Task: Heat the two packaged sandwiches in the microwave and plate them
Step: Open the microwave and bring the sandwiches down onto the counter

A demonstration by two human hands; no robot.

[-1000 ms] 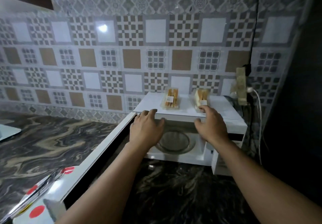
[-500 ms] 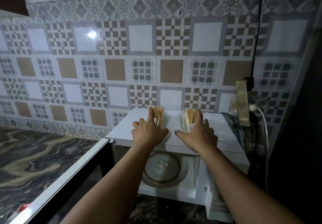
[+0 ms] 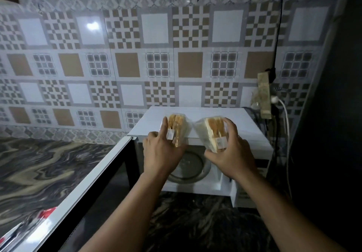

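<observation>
The loading step was in hand: each packaged sandwich was gripped at the front edge of the microwave [image 3: 205,114] top, door [image 3: 82,189] swung open. The left hand [image 3: 162,153] curled round the left sandwich [image 3: 176,128], fingers clamped on its wrapper; the right hand [image 3: 233,153] closed round the right sandwich [image 3: 213,132], tilted and seemingly lifted off the top. Both forearms reached forward, nearly parallel. Next, I judged, both packs needed lowering onto the glass turntable [image 3: 194,169] inside.

left sandwich pack [image 3: 176,129] | right sandwich pack [image 3: 213,132] | both held above microwave [image 3: 197,114]
</observation>
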